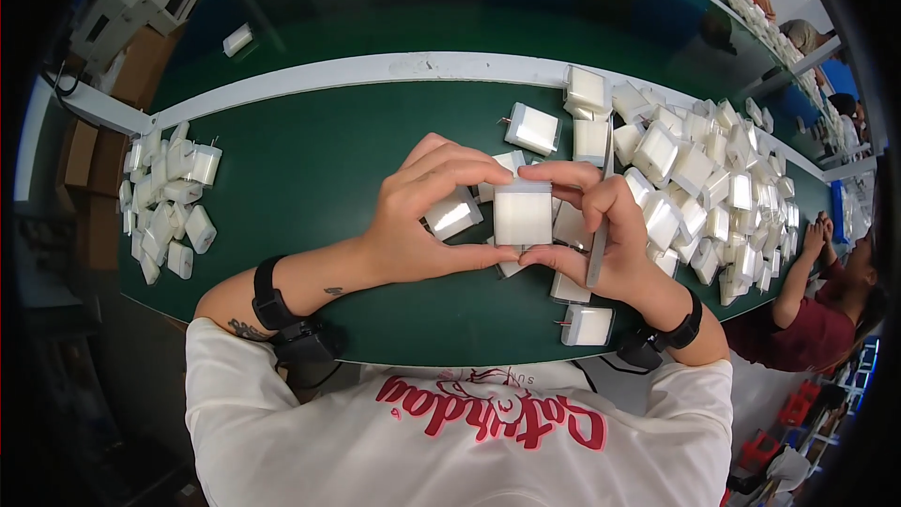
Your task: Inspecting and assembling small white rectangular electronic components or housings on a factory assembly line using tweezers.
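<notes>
Between my two hands, over the middle of the green table (310,188), is a white square block (523,218) with a clear, slightly bluish band along its top edge. My left hand (408,216) pinches its left side, index finger at the top and thumb at the bottom. On the other side, my right hand (624,230) grips it the same way. A thin metal tool like tweezers (595,266) also lies in my right hand, its narrow end pointing away from me. Several similar blocks rest under and around my hands, partly hidden.
To the right spreads a large heap of white blocks (694,169); a smaller pile (169,192) lies at the far left. A white rail (375,69) crosses the table's far side, with a lone block (237,39) beyond it. A person in a dark red top (798,329) sits at right.
</notes>
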Demonstrator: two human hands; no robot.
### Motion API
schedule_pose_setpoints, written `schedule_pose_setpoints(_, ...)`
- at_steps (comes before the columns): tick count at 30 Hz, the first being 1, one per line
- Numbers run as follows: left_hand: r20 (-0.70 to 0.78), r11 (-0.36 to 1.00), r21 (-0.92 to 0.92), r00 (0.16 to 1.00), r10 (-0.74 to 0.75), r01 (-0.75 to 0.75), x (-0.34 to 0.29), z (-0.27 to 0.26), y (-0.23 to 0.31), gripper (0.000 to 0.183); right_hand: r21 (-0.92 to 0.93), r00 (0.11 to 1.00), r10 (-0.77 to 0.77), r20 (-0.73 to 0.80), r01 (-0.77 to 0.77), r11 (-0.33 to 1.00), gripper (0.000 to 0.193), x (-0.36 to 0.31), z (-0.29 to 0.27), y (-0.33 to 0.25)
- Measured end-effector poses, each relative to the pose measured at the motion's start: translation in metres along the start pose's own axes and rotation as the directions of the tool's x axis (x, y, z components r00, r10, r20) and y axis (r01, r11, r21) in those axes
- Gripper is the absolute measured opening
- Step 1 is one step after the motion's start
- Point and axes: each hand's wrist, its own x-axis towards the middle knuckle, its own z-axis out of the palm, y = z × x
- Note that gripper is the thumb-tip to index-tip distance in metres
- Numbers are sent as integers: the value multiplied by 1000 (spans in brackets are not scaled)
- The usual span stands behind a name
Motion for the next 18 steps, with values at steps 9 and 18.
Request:
schedule_pose_setpoints(9,151,967,-14,956,-250,255,-9,-4,1,74,69,998,15,-67,-10,998,50,-1,3,0)
schedule_pose_setpoints(18,78,991,37,988,-133,130,-6,4,7,76,36,962,254,-103,-251,967,41,-7,1,-6)
